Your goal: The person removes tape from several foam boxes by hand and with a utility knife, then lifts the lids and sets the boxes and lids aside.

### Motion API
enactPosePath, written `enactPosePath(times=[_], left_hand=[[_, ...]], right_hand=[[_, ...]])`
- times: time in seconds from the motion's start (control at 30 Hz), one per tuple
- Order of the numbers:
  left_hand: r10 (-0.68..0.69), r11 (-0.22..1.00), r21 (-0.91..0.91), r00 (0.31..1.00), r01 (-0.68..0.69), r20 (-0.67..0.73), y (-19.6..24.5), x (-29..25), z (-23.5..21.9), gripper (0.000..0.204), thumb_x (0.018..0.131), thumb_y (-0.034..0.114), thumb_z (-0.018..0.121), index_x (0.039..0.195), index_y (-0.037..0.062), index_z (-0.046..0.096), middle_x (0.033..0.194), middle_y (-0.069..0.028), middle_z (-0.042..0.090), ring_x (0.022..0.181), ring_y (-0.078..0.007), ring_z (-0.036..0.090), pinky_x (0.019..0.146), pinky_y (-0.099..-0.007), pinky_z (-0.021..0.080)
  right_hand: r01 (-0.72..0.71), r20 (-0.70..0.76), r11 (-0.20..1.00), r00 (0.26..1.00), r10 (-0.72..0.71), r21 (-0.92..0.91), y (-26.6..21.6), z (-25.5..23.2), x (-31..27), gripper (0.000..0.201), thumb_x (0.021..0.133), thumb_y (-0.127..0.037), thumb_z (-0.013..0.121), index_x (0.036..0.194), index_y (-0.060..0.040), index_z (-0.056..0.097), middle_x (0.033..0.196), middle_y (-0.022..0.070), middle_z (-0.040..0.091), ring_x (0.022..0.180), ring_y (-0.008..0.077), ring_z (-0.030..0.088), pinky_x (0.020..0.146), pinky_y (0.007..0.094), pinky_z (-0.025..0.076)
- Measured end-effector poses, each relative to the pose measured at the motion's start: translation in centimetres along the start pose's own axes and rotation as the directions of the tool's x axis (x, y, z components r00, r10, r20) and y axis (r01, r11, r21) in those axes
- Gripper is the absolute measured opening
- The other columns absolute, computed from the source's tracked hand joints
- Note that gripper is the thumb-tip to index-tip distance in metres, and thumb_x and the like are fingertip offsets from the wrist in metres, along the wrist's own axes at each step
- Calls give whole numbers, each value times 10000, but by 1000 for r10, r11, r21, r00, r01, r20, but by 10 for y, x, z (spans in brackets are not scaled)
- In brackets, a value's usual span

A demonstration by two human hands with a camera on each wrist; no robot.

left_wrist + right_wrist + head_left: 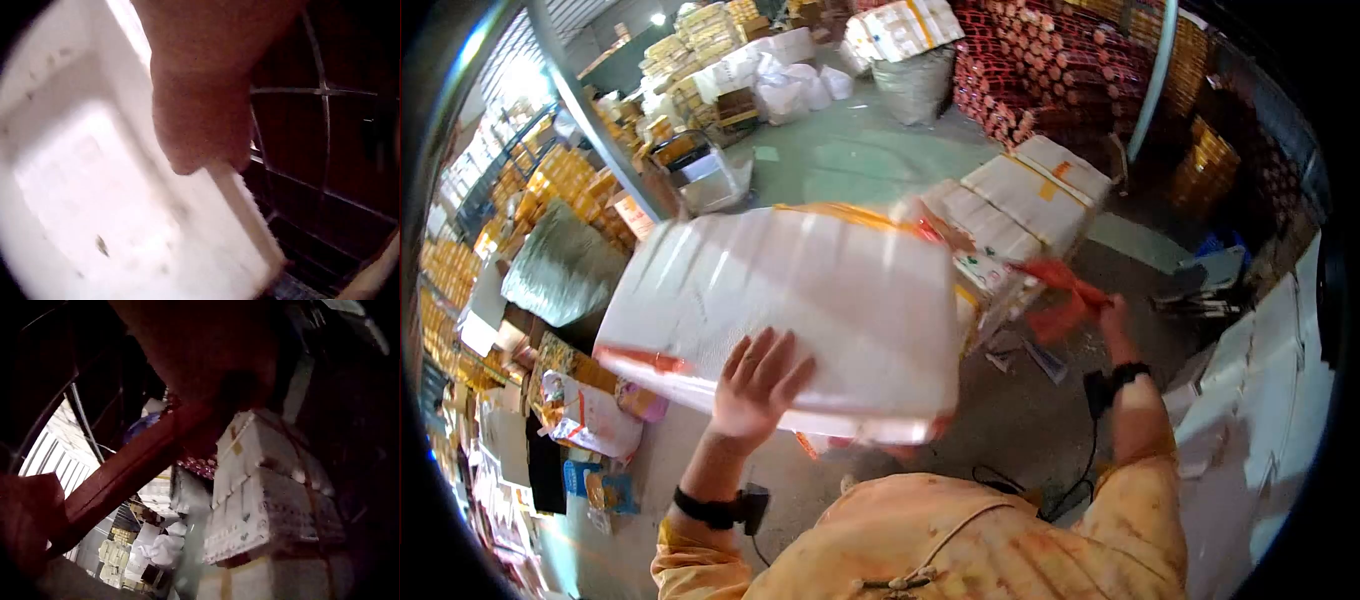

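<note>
A large white foam box (pixel 800 300) lies tilted in front of me in the head view, long side up, with red marks at its lower corners. My left hand (pixel 758 390) grips its near wall, fingers spread over the outer face. In the left wrist view this hand (pixel 203 125) meets the rim, beside the dirt-specked inside of the box (pixel 94 194). Out to the right, my right hand (pixel 1114 325) holds a red tool (pixel 1065 287), blurred there. The right wrist view shows the red tool (pixel 125 469) as a straight bar with a wider end.
Taped white foam boxes (pixel 1040 195) stand stacked just beyond the held box. Red bundles (pixel 1050 65) are piled behind, near a metal pole (pixel 1155 80). Sacks (pixel 565 265) and cartons crowd the left. A cable (pixel 1080 490) trails near my right side, and white panels (pixel 1260 390) stand right.
</note>
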State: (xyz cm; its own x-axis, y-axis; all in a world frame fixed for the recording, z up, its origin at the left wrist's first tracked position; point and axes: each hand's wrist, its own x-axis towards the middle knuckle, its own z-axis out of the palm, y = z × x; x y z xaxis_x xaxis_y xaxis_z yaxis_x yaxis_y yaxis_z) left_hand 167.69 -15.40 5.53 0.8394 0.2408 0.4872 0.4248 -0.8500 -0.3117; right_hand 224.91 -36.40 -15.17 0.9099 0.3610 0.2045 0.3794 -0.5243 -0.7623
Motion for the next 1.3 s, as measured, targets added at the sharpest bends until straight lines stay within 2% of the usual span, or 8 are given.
enactPosePath(times=[0.17, 0.33, 0.47, 0.7, 0.93, 1.0, 1.07, 1.3], left_hand=[[-195, 976, 108, 978, 187, 71, -52, -42, -6, 429, 753, 140, 570, 1177, 172, 516, 1254, -98, 492, 1155, -322, 470, 970, -471, 368], [-298, 950, 118, 951, 288, 80, -45, -49, -1, 496, 725, 112, 597, 1203, 179, 485, 1278, -101, 466, 1186, -317, 438, 990, -476, 336], [-307, 945, 129, 951, 300, 38, -40, -51, 2, 476, 718, 119, 609, 1180, 168, 504, 1262, -104, 479, 1187, -318, 436, 990, -473, 334], [-364, 929, 86, 930, 360, 47, -21, -42, 4, 434, 737, 106, 569, 1166, 143, 517, 1260, -111, 477, 1199, -326, 417, 1001, -489, 307], [-419, 907, -5, 906, 420, 59, -13, -51, -6, 472, 716, 87, 578, 1179, 152, 514, 1270, -103, 472, 1210, -326, 404, 1015, -498, 289], [-417, 909, -15, 908, 418, 45, -12, -54, -6, 470, 722, 90, 581, 1183, 154, 508, 1270, -102, 471, 1211, -329, 402, 1008, -504, 295], [-382, 923, -26, 923, 383, 36, -12, -59, -10, 466, 740, 89, 577, 1194, 156, 492, 1279, -103, 463, 1218, -328, 395, 995, -487, 325], [-355, 933, -32, 932, 358, 65, -22, -61, -7, 442, 763, 66, 541, 1194, 149, 491, 1265, -91, 477, 1197, -305, 430, 955, -420, 399]], right_hand=[[-182, 497, 973, 863, 89, 142, -29, 12, 12, 176, 866, -156, 526, 952, -6, 556, 882, 106, 614, 790, 212, 599, 684, 361, 498], [-95, 65, 357, 993, 97, 929, -121, -15, 41, 301, 921, -216, 429, 1157, -35, 473, 1076, 114, 559, 978, 241, 551, 800, 361, 467], [274, -230, 908, 951, -207, 317, -185, -46, 40, 442, 920, -228, 454, 1315, -55, 357, 1294, 151, 413, 1168, 270, 439, 942, 371, 383], [813, 496, 515, 341, -799, 271, -324, -37, -148, 441, 712, -262, 714, 1012, 0, 524, 960, 195, 571, 939, 327, 562, 753, 411, 458], [714, 597, 652, 413, -687, 257, -337, -22, -130, 103, 799, -79, 592, 871, -33, 533, 770, 116, 586, 715, 225, 588, 629, 347, 466], [626, 348, 748, 666, -660, 220, -339, -13, -81, 63, 820, -105, 557, 833, -44, 549, 753, 102, 589, 693, 229, 578, 620, 358, 456], [747, 117, 660, 650, -751, 84, -346, -22, -23, 83, 829, -111, 540, 835, -30, 522, 753, 127, 568, 680, 282, 560, 594, 357, 429], [363, 264, 752, 930, -256, -551, -162, 62, 61, 206, 835, -170, 505, 880, 8, 601, 850, 224, 596, 812, 381, 570, 706, 447, 459]])
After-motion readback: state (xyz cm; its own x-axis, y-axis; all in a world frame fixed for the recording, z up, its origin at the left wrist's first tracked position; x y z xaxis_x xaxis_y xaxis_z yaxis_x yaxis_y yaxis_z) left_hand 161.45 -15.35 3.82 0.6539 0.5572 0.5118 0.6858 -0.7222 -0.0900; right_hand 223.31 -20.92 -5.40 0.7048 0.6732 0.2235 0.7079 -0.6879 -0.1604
